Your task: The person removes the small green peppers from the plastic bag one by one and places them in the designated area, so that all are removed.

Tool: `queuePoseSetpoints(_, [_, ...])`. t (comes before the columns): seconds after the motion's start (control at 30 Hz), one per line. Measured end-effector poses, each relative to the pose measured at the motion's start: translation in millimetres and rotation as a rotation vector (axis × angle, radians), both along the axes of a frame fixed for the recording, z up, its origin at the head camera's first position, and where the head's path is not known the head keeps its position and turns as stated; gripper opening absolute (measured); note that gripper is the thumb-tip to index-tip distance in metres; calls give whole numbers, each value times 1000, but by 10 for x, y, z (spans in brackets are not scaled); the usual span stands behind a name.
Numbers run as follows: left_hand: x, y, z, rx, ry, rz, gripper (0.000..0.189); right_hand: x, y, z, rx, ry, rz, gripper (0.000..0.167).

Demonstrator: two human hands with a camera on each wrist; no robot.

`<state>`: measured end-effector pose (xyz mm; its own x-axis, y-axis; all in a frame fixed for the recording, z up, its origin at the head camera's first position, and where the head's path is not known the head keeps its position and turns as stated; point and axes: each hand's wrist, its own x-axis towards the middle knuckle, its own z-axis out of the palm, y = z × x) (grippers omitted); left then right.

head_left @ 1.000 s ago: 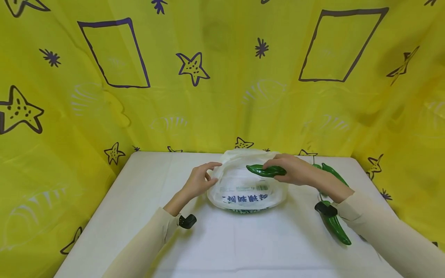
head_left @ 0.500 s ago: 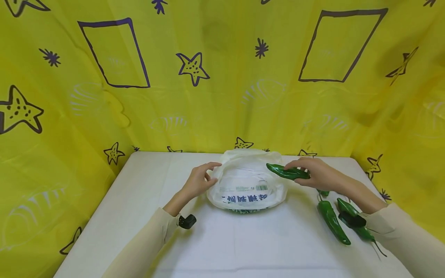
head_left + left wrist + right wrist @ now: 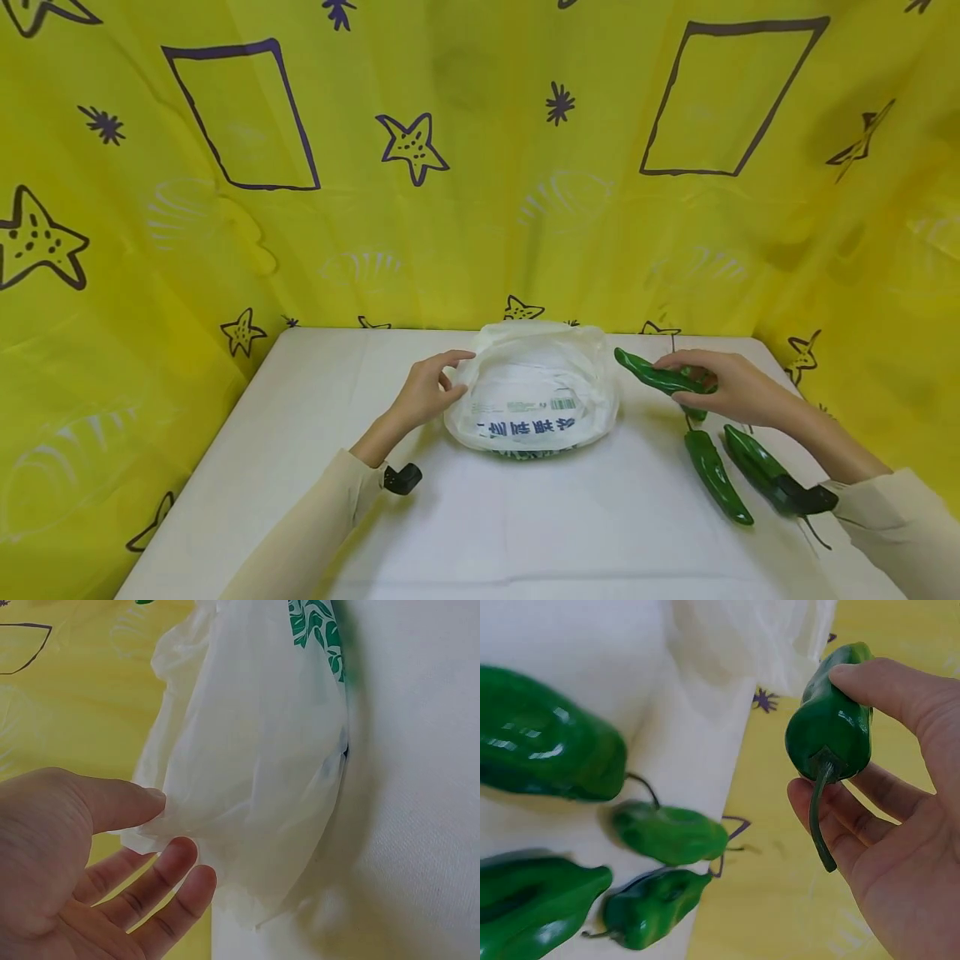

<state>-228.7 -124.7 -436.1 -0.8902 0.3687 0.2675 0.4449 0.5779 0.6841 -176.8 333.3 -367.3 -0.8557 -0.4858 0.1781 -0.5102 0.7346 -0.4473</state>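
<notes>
A white plastic bag (image 3: 525,417) with blue characters and a green print lies at mid-table, its mouth spread wide. At the bag's left rim is my left hand (image 3: 426,390). Its thumb and curled fingers hold the thin film, and the left wrist view shows the bag's edge (image 3: 157,825) between them. My right hand (image 3: 723,385) pinches a shiny green chili pepper (image 3: 660,375) in the air, right of the bag. In the right wrist view the pepper's dark stem (image 3: 821,817) hangs toward the camera, with the thumb on top and fingers below.
Several more green peppers (image 3: 716,479) lie on the white table (image 3: 525,525) beneath and beside my right arm. The right wrist view shows them close together, one large pepper (image 3: 547,735) nearest. A yellow printed curtain (image 3: 480,208) stands behind the table and along both sides.
My right hand has moved right, away from the bag's mouth, carrying the pepper over the peppers' side. My left hand stays at the rim, and the bag has barely moved.
</notes>
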Motion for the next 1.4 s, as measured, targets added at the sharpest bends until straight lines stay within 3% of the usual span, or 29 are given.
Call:
queuePoseSetpoints(0.77, [7,-2,22,-1,-11,7,52,245,774,-353,-97,21,-118,45])
queuePoseSetpoints(1.0, [5,-11,6,9,60,-16,51,367,1037,-451,-106,-48,-192,43])
queuePoseSetpoints(1.27, [7,-13,24,2,51,-11,50,492,1280,-618,-29,-131,-323,46])
queuePoseSetpoints(1.4, [9,-21,26,1,40,-10,49,539,1365,-686,-12,-213,-389,52])
